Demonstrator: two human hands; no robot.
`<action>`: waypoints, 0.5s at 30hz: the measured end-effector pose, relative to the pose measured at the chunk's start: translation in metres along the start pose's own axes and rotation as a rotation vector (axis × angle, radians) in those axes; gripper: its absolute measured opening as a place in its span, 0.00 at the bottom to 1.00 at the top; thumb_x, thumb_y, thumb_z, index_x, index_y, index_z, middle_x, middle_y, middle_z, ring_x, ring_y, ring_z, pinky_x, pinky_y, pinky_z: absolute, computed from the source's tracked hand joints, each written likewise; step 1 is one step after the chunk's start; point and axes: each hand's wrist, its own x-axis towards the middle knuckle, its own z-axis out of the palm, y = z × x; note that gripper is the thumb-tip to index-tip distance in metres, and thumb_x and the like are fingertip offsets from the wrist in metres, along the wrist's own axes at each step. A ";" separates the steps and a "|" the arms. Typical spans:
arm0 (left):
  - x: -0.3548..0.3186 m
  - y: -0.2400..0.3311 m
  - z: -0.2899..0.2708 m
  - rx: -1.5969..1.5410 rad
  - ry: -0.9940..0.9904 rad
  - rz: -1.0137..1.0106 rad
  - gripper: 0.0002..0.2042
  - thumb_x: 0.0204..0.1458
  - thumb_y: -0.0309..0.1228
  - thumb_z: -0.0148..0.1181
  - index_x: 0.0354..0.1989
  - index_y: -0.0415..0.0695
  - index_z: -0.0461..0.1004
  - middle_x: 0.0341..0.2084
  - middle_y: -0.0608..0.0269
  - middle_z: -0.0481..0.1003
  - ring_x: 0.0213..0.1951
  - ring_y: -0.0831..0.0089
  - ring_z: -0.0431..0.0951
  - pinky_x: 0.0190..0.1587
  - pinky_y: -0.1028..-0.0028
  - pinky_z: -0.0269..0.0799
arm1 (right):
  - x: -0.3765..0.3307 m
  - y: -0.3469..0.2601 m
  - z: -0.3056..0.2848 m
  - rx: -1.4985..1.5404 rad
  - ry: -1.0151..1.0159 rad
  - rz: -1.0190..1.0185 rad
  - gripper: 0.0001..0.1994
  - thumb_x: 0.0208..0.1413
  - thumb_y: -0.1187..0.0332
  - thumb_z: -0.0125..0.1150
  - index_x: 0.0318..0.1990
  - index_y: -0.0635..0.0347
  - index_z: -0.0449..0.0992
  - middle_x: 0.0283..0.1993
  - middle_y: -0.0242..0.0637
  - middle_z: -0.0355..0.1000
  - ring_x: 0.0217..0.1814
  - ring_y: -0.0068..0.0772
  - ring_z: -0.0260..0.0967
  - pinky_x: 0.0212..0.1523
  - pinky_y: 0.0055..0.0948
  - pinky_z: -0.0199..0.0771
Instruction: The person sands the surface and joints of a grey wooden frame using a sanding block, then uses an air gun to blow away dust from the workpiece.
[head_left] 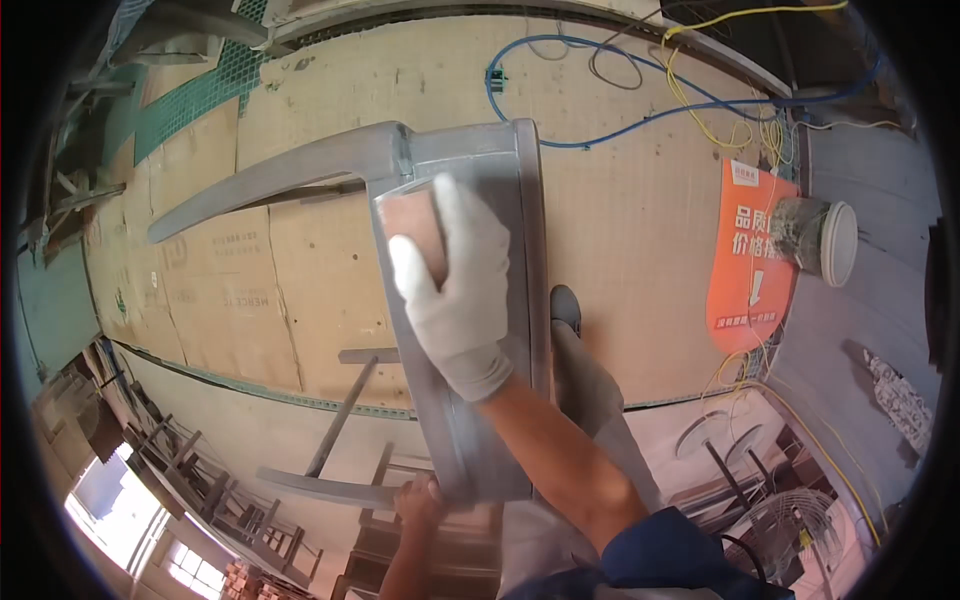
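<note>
Nearest, holds the near end of the chair [515,330] with the bare left hand [418,500], curling the fingers at its edge; cannot tell how tightly underneath. As for the chair: lies broad face up, stretches away from the left hand and passes directly beneath the gloved right hand [455,290], well apart from the other. Looks stiff and fairly heavy, probably wooden under the grey surface; perhaps slippery if dusty, and likelier to scratch than to break. Best taken by the thick edges, not by the slim curved bar [290,165] alone. Farther along, clamps a block [415,225] in the right hand, with thumb and fingers on opposite sides, seemingly against the chair's far half. Looks light and firm, perhaps slightly springy; best gripped across the long sides. Beyond, shows cardboard [350,90], with a blue hose [588,146] past the far end and a bucket [840,245] well to the right.
</note>
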 end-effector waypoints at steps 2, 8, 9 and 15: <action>0.016 0.008 -0.001 -0.042 0.011 -0.030 0.15 0.60 0.39 0.48 0.37 0.52 0.84 0.27 0.58 0.81 0.35 0.50 0.82 0.44 0.47 0.76 | 0.019 0.016 0.015 -0.084 0.063 -0.014 0.22 0.59 0.68 0.68 0.58 0.72 0.75 0.53 0.56 0.76 0.55 0.59 0.73 0.58 0.46 0.73; 0.017 0.011 -0.007 0.035 -0.002 0.027 0.14 0.61 0.35 0.47 0.30 0.51 0.80 0.33 0.58 0.82 0.31 0.50 0.80 0.37 0.50 0.75 | 0.044 0.021 0.046 -0.206 0.294 -0.265 0.13 0.61 0.66 0.67 0.44 0.70 0.79 0.40 0.57 0.76 0.44 0.58 0.73 0.47 0.47 0.74; 0.013 0.004 -0.003 -0.004 0.016 0.041 0.13 0.61 0.35 0.47 0.30 0.51 0.80 0.34 0.58 0.82 0.31 0.49 0.80 0.38 0.51 0.75 | 0.029 0.024 0.046 -0.206 0.185 -0.215 0.16 0.60 0.65 0.67 0.44 0.72 0.78 0.40 0.57 0.75 0.45 0.58 0.72 0.48 0.49 0.73; 0.024 0.021 -0.004 0.073 0.115 0.158 0.12 0.61 0.31 0.47 0.24 0.46 0.71 0.24 0.53 0.76 0.24 0.46 0.77 0.31 0.53 0.75 | 0.075 0.011 0.038 -0.243 -0.005 -0.070 0.16 0.57 0.63 0.68 0.41 0.69 0.76 0.39 0.55 0.74 0.43 0.60 0.70 0.47 0.51 0.71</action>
